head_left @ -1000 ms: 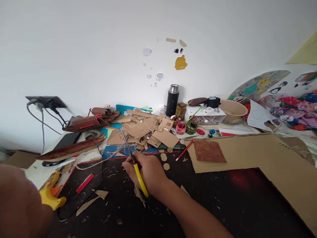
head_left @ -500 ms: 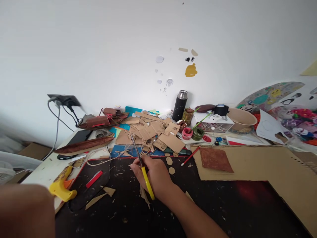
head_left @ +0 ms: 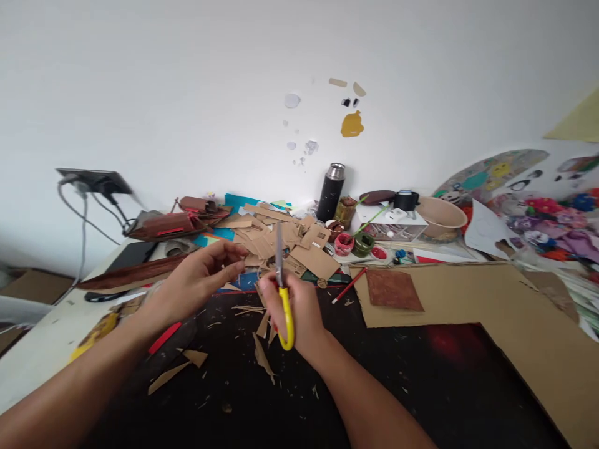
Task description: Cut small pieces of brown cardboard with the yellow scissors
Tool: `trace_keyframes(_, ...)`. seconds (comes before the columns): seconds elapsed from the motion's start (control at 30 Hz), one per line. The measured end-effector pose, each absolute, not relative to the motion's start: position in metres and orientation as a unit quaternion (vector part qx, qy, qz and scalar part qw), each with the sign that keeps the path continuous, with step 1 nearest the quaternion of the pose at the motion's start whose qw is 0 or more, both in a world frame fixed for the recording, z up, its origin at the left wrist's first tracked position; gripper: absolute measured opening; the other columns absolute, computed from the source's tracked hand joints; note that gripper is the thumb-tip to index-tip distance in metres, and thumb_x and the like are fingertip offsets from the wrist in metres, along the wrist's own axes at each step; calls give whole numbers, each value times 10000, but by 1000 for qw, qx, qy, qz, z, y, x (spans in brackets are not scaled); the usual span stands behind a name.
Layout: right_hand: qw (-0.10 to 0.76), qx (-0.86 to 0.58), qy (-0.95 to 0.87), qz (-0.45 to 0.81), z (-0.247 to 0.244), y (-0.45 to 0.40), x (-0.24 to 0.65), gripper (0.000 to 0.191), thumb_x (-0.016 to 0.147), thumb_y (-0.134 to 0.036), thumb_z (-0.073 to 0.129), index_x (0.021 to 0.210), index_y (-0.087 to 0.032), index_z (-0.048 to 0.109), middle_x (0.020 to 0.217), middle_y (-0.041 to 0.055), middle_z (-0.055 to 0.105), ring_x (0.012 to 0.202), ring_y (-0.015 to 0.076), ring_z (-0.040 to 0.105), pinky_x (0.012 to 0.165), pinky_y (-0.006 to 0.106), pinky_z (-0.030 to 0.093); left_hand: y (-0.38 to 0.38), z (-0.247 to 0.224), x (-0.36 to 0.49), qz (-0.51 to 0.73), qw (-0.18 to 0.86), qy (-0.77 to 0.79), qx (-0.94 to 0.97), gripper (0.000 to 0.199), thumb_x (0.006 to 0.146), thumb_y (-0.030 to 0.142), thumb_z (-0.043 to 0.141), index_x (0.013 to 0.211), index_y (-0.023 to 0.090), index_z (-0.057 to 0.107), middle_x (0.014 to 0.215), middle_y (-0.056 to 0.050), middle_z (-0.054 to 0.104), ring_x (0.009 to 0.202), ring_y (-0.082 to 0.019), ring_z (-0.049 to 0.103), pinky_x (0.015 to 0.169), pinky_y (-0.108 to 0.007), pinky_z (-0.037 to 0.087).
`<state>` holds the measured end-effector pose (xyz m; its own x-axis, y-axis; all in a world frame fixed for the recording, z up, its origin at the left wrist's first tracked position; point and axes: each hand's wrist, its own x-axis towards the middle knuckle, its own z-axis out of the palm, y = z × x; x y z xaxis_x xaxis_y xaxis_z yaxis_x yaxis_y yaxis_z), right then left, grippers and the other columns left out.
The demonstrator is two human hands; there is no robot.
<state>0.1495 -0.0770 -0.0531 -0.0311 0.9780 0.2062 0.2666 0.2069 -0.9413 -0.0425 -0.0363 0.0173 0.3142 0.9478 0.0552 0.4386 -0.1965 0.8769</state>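
In my right hand [head_left: 299, 312] is a pair of scissors [head_left: 287, 319] with yellow handles; its metal blades point away toward a heap of cardboard scraps [head_left: 266, 240]. To the left, my left hand [head_left: 206, 271] reaches over the near edge of the heap, fingers curved and thumb apart from them. Nothing shows between its fingertips. Thin cardboard offcuts [head_left: 262, 358] lie on the black work surface [head_left: 224, 411] below my right hand. One small round cardboard piece [head_left: 322, 282] shows just beyond that hand.
A red pencil [head_left: 349, 287] lies beside a large cardboard sheet [head_left: 491, 293] with a brown-painted square [head_left: 395, 290]. Behind stand a black flask [head_left: 330, 193] and paint jars [head_left: 363, 244]. On the left are a brown model boat [head_left: 163, 224] and a partly covered yellow glue gun [head_left: 96, 337].
My left hand has come from the lower left corner up to the heap. The scissors have turned more upright and shifted slightly right with my right hand. The view has shifted a little.
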Motion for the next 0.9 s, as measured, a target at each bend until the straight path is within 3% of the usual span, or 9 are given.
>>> trace_keyframes(0.1, 476, -461, -682, 309, -50, -86, 144, 242, 998, -407, 626, 933, -204, 741, 788, 48, 772, 695, 183, 749, 700, 245, 557, -27, -17, -47, 205, 387, 454, 776, 319, 964, 492, 633, 1113, 223, 714, 1056, -55, 774, 989, -263, 705, 868, -369, 573)
trace_keyframes(0.2, 429, -431, -733, 306, -51, -95, 136, 251, 1011, -400, 594, 969, -197, 735, 851, 55, 804, 734, 182, 769, 722, 234, 551, -21, -37, -37, 148, 388, 417, 808, 280, 966, 423, 597, 1130, 233, 721, 1063, -50, 795, 978, -263, 731, 843, -346, 576)
trace_keyframes(0.3, 400, -407, -778, 262, -52, -100, 131, 268, 984, -457, 638, 955, -207, 729, 709, 10, 754, 614, 167, 721, 572, 229, 473, -16, -46, -24, 90, 377, 390, 835, 259, 975, 391, 559, 1066, 236, 745, 998, -43, 803, 920, -243, 739, 787, -320, 570)
trace_keyframes(0.5, 369, -414, -786, 271, -49, -101, 129, 268, 982, -447, 665, 860, -210, 685, 638, -20, 695, 594, 145, 681, 513, 233, 366, -2, -51, -5, 116, 342, 350, 864, 232, 988, 380, 571, 1022, 247, 758, 951, -37, 795, 854, -220, 733, 767, -312, 564)
trace_keyframes(0.67, 345, -409, -787, 308, -49, -102, 126, 296, 971, -435, 702, 794, -213, 620, 652, -51, 698, 579, 111, 660, 499, 215, 356, 5, -58, 28, 139, 302, 262, 906, 227, 1034, 261, 538, 1120, 242, 747, 1048, -60, 780, 965, -218, 726, 852, -323, 550)
trace_keyframes(0.8, 302, -394, -805, 324, -52, -103, 125, 179, 960, -410, 735, 1000, -238, 700, 784, -59, 787, 691, 124, 744, 481, 202, 361, 14, -65, 56, 140, 226, 250, 931, 263, 1056, 235, 518, 1231, 213, 713, 1093, -92, 746, 1017, -250, 709, 883, -353, 542)
trace_keyframes(0.9, 270, -356, -830, 335, -50, -103, 126, 314, 922, -454, 779, 1157, -257, 707, 995, -38, 838, 879, 154, 790, 503, 206, 411, 20, -69, 70, 109, 167, 244, 949, 264, 1060, 258, 539, 1270, 210, 690, 1132, -102, 725, 1029, -269, 703, 872, -364, 534)
